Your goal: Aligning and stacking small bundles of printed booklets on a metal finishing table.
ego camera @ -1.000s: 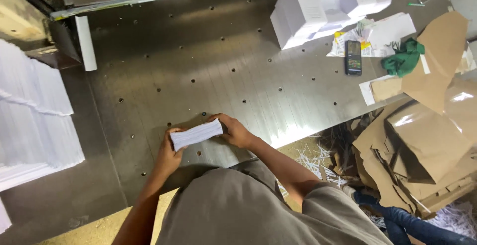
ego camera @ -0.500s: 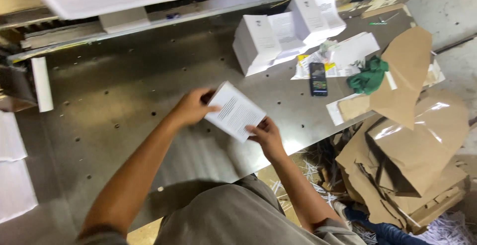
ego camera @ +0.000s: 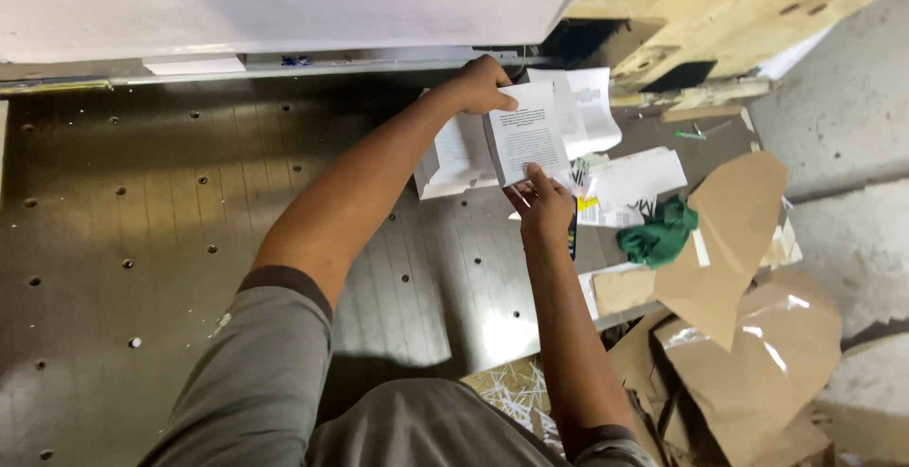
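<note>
Hands [ego camera: 516, 140] gripping printed sheets [ego camera: 526, 134] by top and bottom edges, above stacked paper [ego camera: 454, 154].

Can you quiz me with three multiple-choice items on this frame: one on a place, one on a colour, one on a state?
1. Where is the printed stack that both hands hold?
A. Above the metal table, next to the paper piles
B. On the floor among the brown paper
C. Inside a drawer

2. What colour is the crumpled cloth at the table's right edge?
A. Red
B. Green
C. Blue

3. How is the printed stack held?
A. Left hand at its top corner, right hand at its bottom edge
B. Right hand alone
C. It lies flat, untouched

Answers:
1 A: the stack is up over the perforated table top, beside the white piles.
2 B: the cloth beside the brown paper is green.
3 A: fingers of each hand grip opposite ends.
</note>
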